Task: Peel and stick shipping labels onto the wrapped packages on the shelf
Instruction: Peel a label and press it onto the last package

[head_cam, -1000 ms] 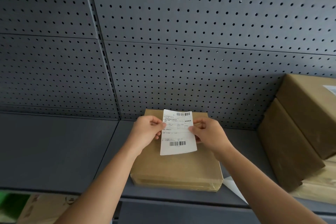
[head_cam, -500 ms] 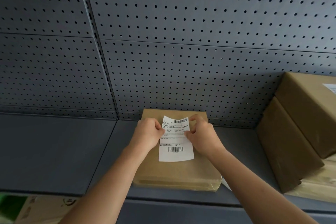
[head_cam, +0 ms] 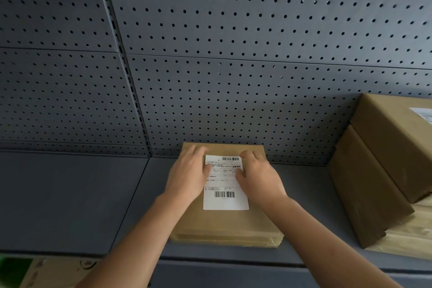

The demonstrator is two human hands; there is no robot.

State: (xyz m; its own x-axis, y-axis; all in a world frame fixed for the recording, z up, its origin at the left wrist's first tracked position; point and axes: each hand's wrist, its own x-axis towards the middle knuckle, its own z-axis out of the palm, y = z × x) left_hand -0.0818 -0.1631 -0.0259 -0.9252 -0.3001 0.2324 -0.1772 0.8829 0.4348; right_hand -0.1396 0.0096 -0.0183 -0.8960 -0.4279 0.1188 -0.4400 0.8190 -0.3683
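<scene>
Left hand [head_cam: 187,177]: its fingers [head_cam: 198,151] lie flat and stretched out and hold nothing. They press down on the left side of the label [head_cam: 225,194], with the thumb on its edge.
Right hand [head_cam: 259,177]: its fingers are only a little bent and grip nothing. They press on the right side of the label, near the top.
Label: white paper, lying flat on top of the brown package [head_cam: 224,224].
Writing: one small barcode at the top and one bigger barcode near the bottom. The lines of print between them are too tiny to read.
Package: flat and wrapped in brown paper, with shiny clear tape along the front. It lies on the grey shelf [head_cam: 70,199], its back edge near the wall.
Other packages [head_cam: 364,182]: brown ones stacked at the right on the same shelf, well apart from the hands. The top one has a white sticker [head_cam: 423,113], cut off by the picture edge.
Wall [head_cam: 233,54]: grey metal full of little round holes.
Under the shelf: a cardboard box [head_cam: 46,273], blurry.
</scene>
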